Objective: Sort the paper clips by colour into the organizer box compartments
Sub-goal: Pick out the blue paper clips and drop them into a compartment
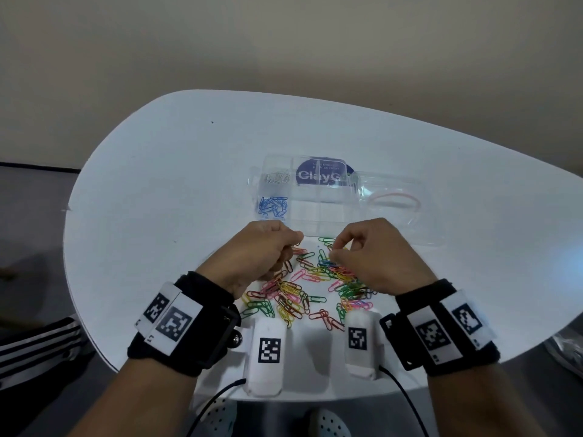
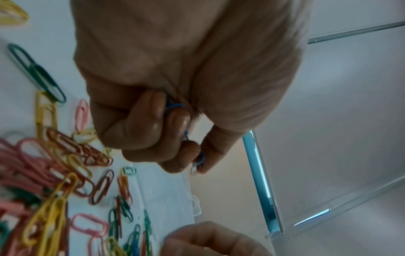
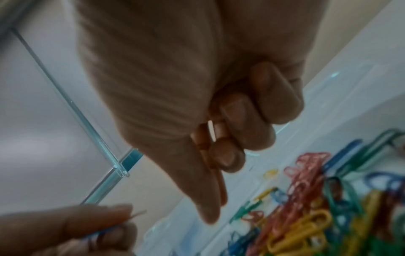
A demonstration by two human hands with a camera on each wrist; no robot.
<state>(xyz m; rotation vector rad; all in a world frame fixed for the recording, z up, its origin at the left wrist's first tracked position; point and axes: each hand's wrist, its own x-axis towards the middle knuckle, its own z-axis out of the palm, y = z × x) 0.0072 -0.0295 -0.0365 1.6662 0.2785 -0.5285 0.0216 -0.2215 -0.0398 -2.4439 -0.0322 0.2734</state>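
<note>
1. The left hand (image 2: 153, 107) is clenched around several small blue wire paper clips (image 2: 175, 106), gathered in its curled fingers.
2. The right hand (image 1: 375, 250), thumb and forefinger nearly meeting, reaches into the mixed-colour clip pile (image 1: 315, 285); whether it grips one I cannot tell.
3. Just beyond the left fist lies the clear plastic organizer box (image 1: 318, 228); its compartment of blue clips (image 1: 273, 205) looks the likely drop point.

The head camera looks down and forward at the table (image 1: 157, 171). Each wrist camera looks very close along its palm, and all three share the paper clips (image 1: 303, 288).
</note>
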